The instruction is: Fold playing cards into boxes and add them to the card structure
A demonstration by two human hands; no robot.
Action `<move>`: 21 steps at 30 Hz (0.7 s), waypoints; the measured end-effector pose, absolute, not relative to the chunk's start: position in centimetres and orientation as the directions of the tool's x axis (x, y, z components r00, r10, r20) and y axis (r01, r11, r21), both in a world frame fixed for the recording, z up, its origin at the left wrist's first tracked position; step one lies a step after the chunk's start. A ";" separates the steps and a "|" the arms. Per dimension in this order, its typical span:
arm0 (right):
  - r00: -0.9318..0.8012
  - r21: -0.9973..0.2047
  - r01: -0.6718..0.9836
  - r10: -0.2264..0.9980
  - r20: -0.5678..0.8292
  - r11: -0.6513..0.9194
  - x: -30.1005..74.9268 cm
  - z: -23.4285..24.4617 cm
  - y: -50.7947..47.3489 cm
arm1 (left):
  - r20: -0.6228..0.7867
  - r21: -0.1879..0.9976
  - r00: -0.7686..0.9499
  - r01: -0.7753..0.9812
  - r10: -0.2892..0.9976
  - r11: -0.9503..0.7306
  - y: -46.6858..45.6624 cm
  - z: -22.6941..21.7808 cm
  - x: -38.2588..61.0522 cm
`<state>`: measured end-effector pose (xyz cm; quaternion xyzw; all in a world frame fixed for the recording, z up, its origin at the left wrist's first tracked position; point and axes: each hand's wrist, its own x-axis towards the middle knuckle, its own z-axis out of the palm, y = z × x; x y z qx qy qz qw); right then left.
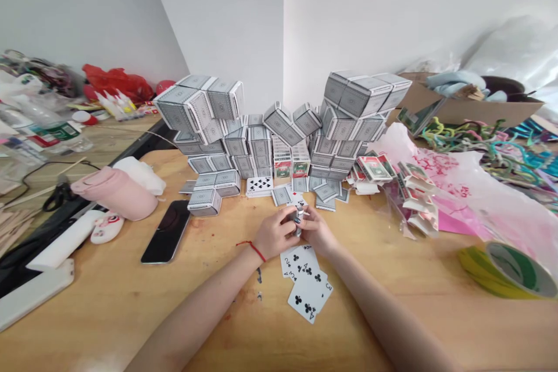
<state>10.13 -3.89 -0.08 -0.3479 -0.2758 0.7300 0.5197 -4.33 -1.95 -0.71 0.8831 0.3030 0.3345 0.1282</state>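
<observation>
While hands (pixel 274 233) pinch card (pixel 299 215), cardbd box (pixel 488 114) holds misc lt-blue stuff (pixel 455 80).

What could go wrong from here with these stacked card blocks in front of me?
The left stack has top blocks jutting past those beneath, so a knock could topple it, perhaps onto the phone. Your left hand and right hand pinch a small piece, which might slip. The clubs cards between your forearms could be nudged.

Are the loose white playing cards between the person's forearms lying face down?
No, the loose white playing cards lie face up, showing black clubs.
</observation>
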 end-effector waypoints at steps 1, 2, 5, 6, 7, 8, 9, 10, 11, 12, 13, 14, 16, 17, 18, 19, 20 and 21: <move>-0.197 -0.765 -0.573 0.955 -0.221 -0.295 10.1 -0.1 -3.9 | 0.514 0.433 0.594 0.444 0.619 -0.785 -1.9 -0.7 -4.3; -0.175 -0.766 -0.577 0.959 -0.223 -0.283 10.1 -0.1 -3.8 | 0.514 0.439 0.594 0.438 0.619 -0.785 -1.9 -0.7 -4.3; -0.127 -0.776 -0.573 0.964 -0.233 -0.263 10.1 -0.2 -3.8 | 0.510 0.464 0.583 0.433 0.632 -0.773 -1.9 -0.5 -4.1; -0.117 -0.782 -0.568 0.966 -0.231 -0.256 10.1 -0.2 -3.8 | 0.508 0.477 0.575 0.432 0.641 -0.765 -1.9 -0.4 -4.0; -0.107 -0.790 -0.562 0.969 -0.223 -0.244 10.1 -0.2 -3.8 | 0.506 0.497 0.566 0.426 0.651 -0.756 -1.9 -0.3 -4.0; -0.095 -0.801 -0.555 0.973 -0.211 -0.227 10.1 -0.2 -3.8 | 0.501 0.521 0.559 0.415 0.661 -0.746 -2.0 -0.1 -3.9; -0.079 -0.812 -0.546 0.978 -0.193 -0.205 10.1 -0.2 -3.7 | 0.495 0.549 0.555 0.397 0.669 -0.735 -2.0 0.1 -3.9; -0.057 -0.826 -0.536 0.983 -0.172 -0.175 10.2 -0.2 -3.7 | 0.486 0.580 0.553 0.375 0.677 -0.723 -2.1 0.3 -4.0; -0.027 -0.844 -0.518 0.989 -0.147 -0.140 10.2 -0.2 -3.6 | 0.475 0.612 0.550 0.354 0.687 -0.707 -2.2 0.5 -4.0; 0.013 -0.867 -0.488 0.993 -0.119 -0.097 10.3 -0.3 -3.6 | 0.459 0.648 0.545 0.335 0.702 -0.684 -2.2 0.7 -4.1; 0.057 -0.896 -0.442 0.995 -0.084 -0.051 10.4 -0.3 -3.5 | 0.438 0.689 0.532 0.319 0.725 -0.651 -2.2 0.8 -4.2; 0.101 -0.924 -0.383 0.994 -0.042 0.000 10.5 -0.4 -3.4 | 0.406 0.737 0.516 0.303 0.754 -0.604 -2.2 0.9 -4.3; 0.159 -0.963 -0.253 0.986 0.051 0.091 10.7 -0.5 -3.4 | 0.302 0.850 0.490 0.249 0.818 -0.463 -2.0 0.8 -4.4; 0.163 -0.972 -0.197 0.982 0.093 0.125 10.8 -0.6 -3.4 | 0.235 0.906 0.489 0.204 0.840 -0.372 -1.8 0.6 -4.4; 0.152 -0.977 -0.152 0.980 0.128 0.151 10.8 -0.7 -3.4 | 0.170 0.948 0.497 0.152 0.851 -0.278 -1.6 0.5 -4.4; 0.132 -0.978 -0.117 0.979 0.154 0.170 10.8 -0.7 -3.5 | 0.115 0.977 0.509 0.098 0.853 -0.191 -1.3 0.4 -4.5; 0.108 -0.979 -0.087 0.979 0.174 0.183 10.8 -0.7 -3.6 | 0.083 0.989 0.518 0.059 0.852 -0.133 -1.0 0.2 -4.5; 0.085 -0.979 -0.060 0.978 0.188 0.194 10.7 -0.8 -3.7 | 0.066 0.995 0.523 0.033 0.850 -0.097 -0.7 0.1 -4.6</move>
